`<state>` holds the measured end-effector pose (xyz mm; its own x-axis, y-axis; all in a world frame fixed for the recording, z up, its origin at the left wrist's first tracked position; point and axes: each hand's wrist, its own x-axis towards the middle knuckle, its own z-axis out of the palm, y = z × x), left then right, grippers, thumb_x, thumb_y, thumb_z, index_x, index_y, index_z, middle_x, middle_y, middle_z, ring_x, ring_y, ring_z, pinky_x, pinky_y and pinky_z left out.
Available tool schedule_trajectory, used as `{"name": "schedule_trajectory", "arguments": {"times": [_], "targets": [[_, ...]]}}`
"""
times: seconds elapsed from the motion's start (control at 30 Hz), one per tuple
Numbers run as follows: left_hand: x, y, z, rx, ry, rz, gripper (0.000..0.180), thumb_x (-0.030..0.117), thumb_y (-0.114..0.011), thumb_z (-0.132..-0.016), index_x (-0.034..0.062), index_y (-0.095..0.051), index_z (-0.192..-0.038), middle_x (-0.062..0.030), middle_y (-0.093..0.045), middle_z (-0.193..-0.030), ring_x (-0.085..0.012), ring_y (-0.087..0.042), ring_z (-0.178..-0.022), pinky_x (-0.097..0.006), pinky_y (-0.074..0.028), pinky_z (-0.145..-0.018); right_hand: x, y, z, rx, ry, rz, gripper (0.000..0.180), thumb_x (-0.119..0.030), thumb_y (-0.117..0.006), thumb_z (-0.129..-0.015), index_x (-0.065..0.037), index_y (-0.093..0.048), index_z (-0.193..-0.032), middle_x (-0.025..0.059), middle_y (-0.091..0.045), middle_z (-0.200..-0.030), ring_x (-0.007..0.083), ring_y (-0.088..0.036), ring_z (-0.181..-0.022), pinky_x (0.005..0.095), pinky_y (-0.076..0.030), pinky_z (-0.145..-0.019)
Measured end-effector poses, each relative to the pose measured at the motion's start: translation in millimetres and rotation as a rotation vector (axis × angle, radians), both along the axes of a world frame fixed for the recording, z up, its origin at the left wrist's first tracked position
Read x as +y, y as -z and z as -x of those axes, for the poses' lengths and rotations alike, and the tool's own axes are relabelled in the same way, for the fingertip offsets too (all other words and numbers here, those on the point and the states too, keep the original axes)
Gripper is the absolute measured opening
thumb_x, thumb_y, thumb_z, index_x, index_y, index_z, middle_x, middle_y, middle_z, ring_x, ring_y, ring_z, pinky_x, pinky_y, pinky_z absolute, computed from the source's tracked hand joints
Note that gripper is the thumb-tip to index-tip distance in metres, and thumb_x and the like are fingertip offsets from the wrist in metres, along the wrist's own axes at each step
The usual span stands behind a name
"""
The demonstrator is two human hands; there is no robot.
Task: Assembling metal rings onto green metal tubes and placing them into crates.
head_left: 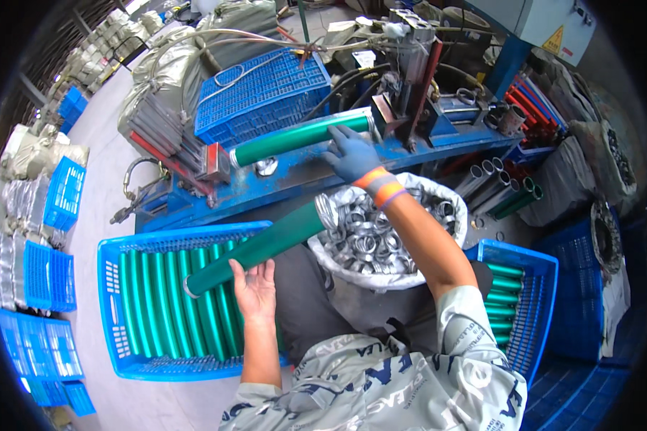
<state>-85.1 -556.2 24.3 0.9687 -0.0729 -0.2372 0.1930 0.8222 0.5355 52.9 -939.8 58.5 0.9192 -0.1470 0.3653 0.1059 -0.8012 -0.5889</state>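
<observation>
My bare left hand (255, 293) supports a green tube (264, 248) near its lower end, with the thumb on one side and the fingers on the other. The tube slants up to the right, and a silvery metal ring (327, 212) sits at its upper end. My right hand (354, 154), in a blue-grey glove with an orange cuff, lies over a second green tube (287, 144) near its right end. That tube lies lengthwise between the end blocks of a blue bench machine (302, 172). Below my right forearm stands a white sack (461, 228) full of loose metal rings (381, 241).
A blue crate (111, 309) of green tubes sits at my left, and another crate (543, 302) of tubes at my right. Behind the machine is an upturned blue crate (262, 90). Bare metal tubes (485, 179) stand at the right. A grey control box (550, 29) hangs above.
</observation>
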Motion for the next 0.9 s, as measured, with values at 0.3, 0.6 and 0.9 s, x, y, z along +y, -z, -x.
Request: {"name": "schedule_trajectory", "arguments": {"times": [0.3,0.6,0.9], "targets": [[-0.9,-5.6,-35.1,0.042,-0.02,0.042,0.058,0.043,-0.076,-0.113,0.0006,-0.062,-0.149,-0.0168,-0.072,-0.146,-0.0319,-0.073,-0.134,-0.044,-0.071,-0.102,-42.2,18.5,-85.8,-0.038,0.209,0.62,0.074,-0.025,-0.091,-0.08,-0.023,-0.066,-0.15,0.0071,-0.073,-0.138,0.0332,-0.063,-0.139,0.0746,-0.039,-0.12],[-88.9,18.4,-66.0,0.07,0.183,-0.186,0.084,0.05,-0.079,-0.11,-0.0015,-0.045,-0.167,-0.0226,-0.048,-0.172,-0.0371,-0.044,-0.164,-0.058,-0.038,-0.138,-56.0,11.2,130.2,-0.463,0.085,-0.778,0.066,-0.004,-0.076,-0.099,0.001,-0.056,-0.161,0.0138,-0.074,-0.139,0.0206,-0.073,-0.12,0.0379,-0.061,-0.102],[-256.5,33.5,-282.8,-0.028,0.078,-0.185,0.072,0.04,-0.088,-0.106,0.0003,-0.055,-0.156,-0.0214,-0.066,-0.153,-0.0402,-0.067,-0.144,-0.061,-0.054,-0.125,-71.1,17.6,338.1,-0.469,0.339,-1.176,0.063,-0.018,-0.082,-0.098,0.003,-0.06,-0.154,0.0128,-0.076,-0.127,0.0203,-0.074,-0.106,0.0364,-0.062,-0.092]]}}
